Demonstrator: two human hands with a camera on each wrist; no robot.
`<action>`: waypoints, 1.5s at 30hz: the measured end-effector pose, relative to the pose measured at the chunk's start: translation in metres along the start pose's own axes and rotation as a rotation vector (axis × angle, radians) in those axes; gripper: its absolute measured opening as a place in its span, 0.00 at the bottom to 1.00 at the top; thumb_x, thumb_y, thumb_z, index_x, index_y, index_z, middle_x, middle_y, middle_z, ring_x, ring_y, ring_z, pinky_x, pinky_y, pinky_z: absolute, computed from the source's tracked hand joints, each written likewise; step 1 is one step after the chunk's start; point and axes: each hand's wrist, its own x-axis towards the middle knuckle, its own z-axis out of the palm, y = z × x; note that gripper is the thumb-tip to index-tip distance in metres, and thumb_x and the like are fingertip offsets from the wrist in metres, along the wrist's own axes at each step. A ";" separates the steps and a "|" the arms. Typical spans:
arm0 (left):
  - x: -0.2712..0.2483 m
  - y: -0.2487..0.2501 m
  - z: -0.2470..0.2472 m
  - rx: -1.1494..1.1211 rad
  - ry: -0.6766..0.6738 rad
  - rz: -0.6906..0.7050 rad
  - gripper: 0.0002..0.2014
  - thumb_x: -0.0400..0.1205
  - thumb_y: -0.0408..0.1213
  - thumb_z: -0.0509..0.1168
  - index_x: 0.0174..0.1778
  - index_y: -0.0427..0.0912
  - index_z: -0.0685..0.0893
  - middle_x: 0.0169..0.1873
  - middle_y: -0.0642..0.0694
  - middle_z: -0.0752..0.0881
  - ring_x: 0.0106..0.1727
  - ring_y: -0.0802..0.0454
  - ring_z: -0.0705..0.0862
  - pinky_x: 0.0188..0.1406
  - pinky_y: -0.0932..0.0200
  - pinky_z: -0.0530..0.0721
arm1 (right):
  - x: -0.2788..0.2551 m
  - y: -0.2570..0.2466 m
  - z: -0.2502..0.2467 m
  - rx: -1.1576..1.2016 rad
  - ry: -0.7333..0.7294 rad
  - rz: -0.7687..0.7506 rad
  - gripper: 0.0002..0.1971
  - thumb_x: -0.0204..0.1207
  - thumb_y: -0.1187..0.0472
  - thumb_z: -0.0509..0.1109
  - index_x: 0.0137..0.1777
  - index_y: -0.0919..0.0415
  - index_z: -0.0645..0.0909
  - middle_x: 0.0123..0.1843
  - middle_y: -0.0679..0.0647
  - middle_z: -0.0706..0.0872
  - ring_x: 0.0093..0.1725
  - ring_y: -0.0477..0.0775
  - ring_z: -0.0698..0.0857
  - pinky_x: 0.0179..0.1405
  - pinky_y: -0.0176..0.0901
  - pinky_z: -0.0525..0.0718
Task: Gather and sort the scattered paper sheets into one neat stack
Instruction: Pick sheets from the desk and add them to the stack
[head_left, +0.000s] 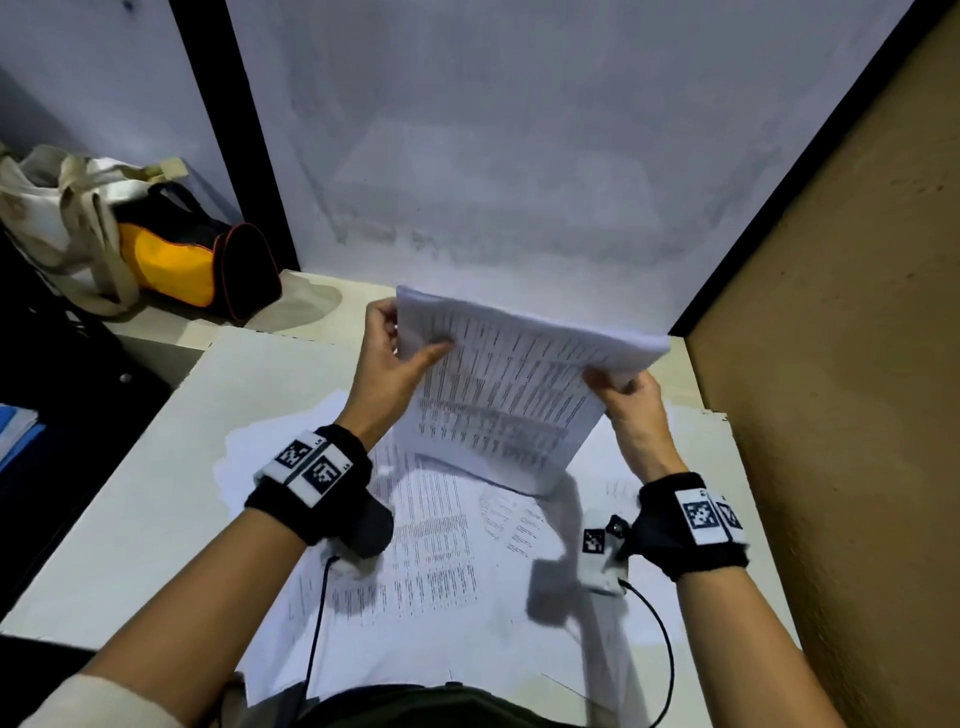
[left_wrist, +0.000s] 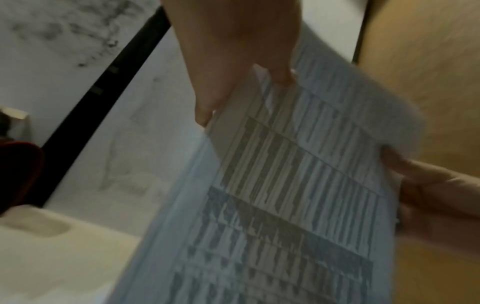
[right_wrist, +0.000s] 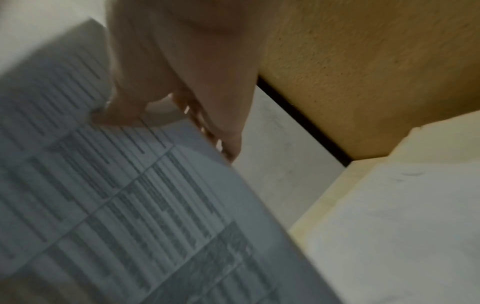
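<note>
A thick stack of printed sheets (head_left: 509, 384) stands tilted on its lower edge over the desk. My left hand (head_left: 395, 353) grips its left side, thumb on the printed front, fingers behind. My right hand (head_left: 628, 395) grips the right side near the top corner. In the left wrist view the stack (left_wrist: 285, 195) fills the middle, with the left hand (left_wrist: 233, 67) pinching its upper edge and the right hand (left_wrist: 428, 185) at the far side. The right wrist view shows the stack (right_wrist: 116, 205) and the right hand (right_wrist: 166, 98), thumb on the page. More printed sheets (head_left: 441, 545) lie loose on the desk beneath.
The pale desk (head_left: 130, 493) sits in a booth with a white back wall (head_left: 519, 156) and a brown side panel (head_left: 831, 364) at the right. Bags (head_left: 156, 244) lie at the back left. Cables (head_left: 665, 639) run from the wrist cameras over the loose sheets.
</note>
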 end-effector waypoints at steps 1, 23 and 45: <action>-0.002 -0.009 -0.002 0.017 -0.029 -0.044 0.22 0.76 0.30 0.68 0.61 0.42 0.64 0.56 0.46 0.78 0.56 0.57 0.80 0.52 0.69 0.81 | -0.001 0.009 0.002 -0.050 -0.022 0.058 0.09 0.70 0.67 0.75 0.47 0.56 0.81 0.43 0.48 0.88 0.41 0.40 0.86 0.48 0.40 0.83; -0.021 -0.069 -0.038 0.469 -0.081 -0.351 0.15 0.82 0.37 0.63 0.29 0.36 0.73 0.22 0.38 0.72 0.22 0.49 0.67 0.23 0.57 0.64 | -0.033 0.177 -0.157 -0.567 0.408 0.980 0.69 0.32 0.26 0.77 0.71 0.74 0.69 0.70 0.70 0.75 0.68 0.68 0.76 0.69 0.60 0.73; -0.035 -0.072 -0.041 0.391 -0.086 -0.370 0.14 0.82 0.36 0.62 0.31 0.38 0.71 0.19 0.44 0.70 0.18 0.51 0.67 0.15 0.61 0.67 | -0.068 0.155 -0.086 -0.325 0.292 0.851 0.55 0.38 0.56 0.88 0.69 0.71 0.71 0.64 0.66 0.81 0.66 0.69 0.79 0.67 0.60 0.77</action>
